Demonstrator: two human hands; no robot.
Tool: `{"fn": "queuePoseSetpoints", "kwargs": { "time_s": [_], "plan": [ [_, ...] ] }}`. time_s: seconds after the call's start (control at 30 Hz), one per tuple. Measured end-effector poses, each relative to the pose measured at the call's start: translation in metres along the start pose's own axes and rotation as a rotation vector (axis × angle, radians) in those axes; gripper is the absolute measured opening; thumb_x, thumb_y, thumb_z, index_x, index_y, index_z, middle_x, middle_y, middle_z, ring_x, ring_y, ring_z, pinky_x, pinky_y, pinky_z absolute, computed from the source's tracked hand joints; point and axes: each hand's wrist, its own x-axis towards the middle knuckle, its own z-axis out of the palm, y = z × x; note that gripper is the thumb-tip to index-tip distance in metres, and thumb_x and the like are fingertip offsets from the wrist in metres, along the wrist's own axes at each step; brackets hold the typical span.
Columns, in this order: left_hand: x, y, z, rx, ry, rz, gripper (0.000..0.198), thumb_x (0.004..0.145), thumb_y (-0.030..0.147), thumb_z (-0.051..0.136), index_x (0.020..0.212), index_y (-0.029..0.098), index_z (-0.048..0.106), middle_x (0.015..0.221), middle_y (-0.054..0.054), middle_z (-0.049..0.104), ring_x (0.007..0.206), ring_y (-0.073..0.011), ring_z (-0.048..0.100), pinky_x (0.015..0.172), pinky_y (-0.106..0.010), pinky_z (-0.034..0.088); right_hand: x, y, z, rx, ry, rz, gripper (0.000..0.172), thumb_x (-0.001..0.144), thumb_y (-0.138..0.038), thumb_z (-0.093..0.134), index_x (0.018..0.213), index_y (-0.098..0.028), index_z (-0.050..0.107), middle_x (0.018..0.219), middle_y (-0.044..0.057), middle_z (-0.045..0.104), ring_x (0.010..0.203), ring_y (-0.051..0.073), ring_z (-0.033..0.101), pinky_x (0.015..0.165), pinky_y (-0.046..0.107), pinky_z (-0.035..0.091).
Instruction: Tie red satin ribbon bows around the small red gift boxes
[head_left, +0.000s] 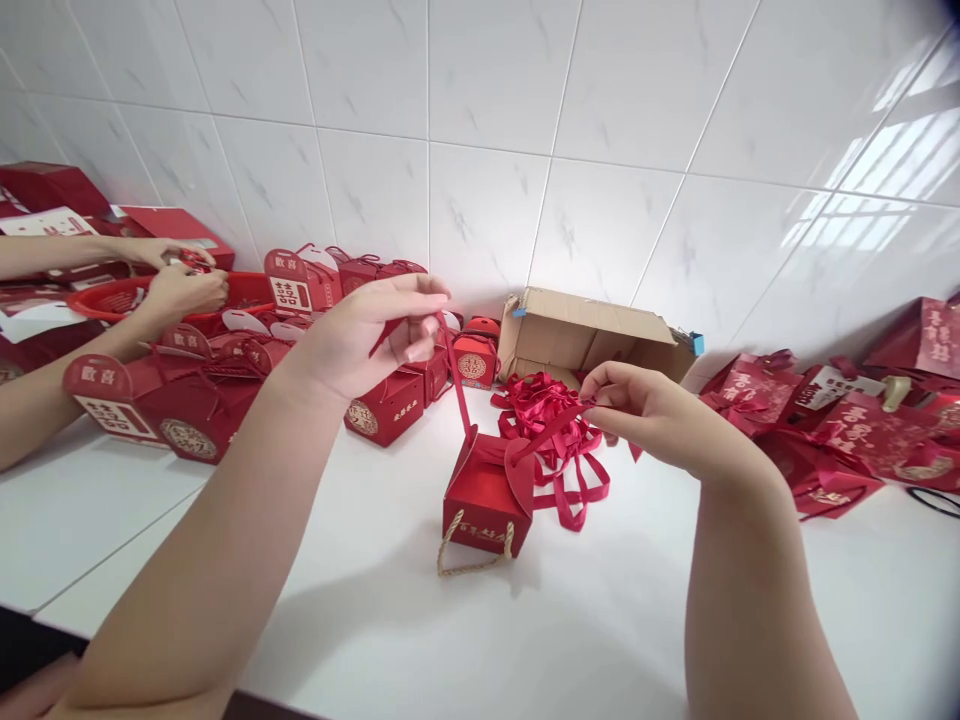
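Note:
A small red gift box point(486, 505) with gold lettering and a beige rope handle stands on the white counter point(375, 600) in the middle. A red ribbon point(457, 385) runs through its top. My left hand point(367, 335) pinches one end of the ribbon above and left of the box. My right hand point(637, 405) pinches the other end to the right of the box. Both ends are pulled taut and apart.
A heap of loose red ribbons point(551, 415) lies behind the box, before an open cardboard carton point(592, 335). Finished red boxes point(217, 390) crowd the left, where another person's hands point(169, 285) work. Flat red bags point(855, 430) lie at right. Tiled wall behind.

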Motion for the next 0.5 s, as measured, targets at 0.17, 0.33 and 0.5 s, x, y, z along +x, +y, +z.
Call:
{"fn": "queuePoseSetpoints", "kwargs": {
  "time_s": [0.17, 0.33, 0.5],
  "plan": [
    [0.000, -0.002, 0.009, 0.311, 0.109, 0.096, 0.007, 0.074, 0.020, 0.066, 0.076, 0.015, 0.064, 0.057, 0.000, 0.058, 0.046, -0.0073, 0.051, 0.047, -0.020, 0.039, 0.004, -0.002, 0.005, 0.199, 0.086, -0.023, 0.014, 0.083, -0.033, 0.059, 0.085, -0.020, 0.054, 0.060, -0.003, 0.051, 0.053, 0.010, 0.050, 0.043, 0.019, 0.039],
    [-0.007, -0.002, 0.013, 0.326, 0.092, 0.149, 0.009, 0.074, 0.022, 0.066, 0.077, 0.014, 0.067, 0.061, -0.001, 0.061, 0.054, -0.0093, 0.056, 0.055, -0.022, 0.044, 0.005, -0.005, 0.007, 0.480, 0.127, -0.132, 0.015, 0.081, -0.030, 0.064, 0.087, -0.020, 0.056, 0.065, -0.001, 0.059, 0.059, 0.011, 0.056, 0.048, 0.019, 0.045],
    [-0.017, 0.003, 0.016, 0.289, 0.045, 0.191, 0.015, 0.077, 0.028, 0.064, 0.079, 0.014, 0.069, 0.075, -0.005, 0.070, 0.068, -0.0138, 0.064, 0.068, -0.026, 0.048, 0.008, -0.006, 0.009, 0.722, 0.132, -0.211, 0.006, 0.081, -0.024, 0.063, 0.086, -0.020, 0.062, 0.081, 0.001, 0.066, 0.070, 0.011, 0.063, 0.063, 0.022, 0.052]
  ]
}}
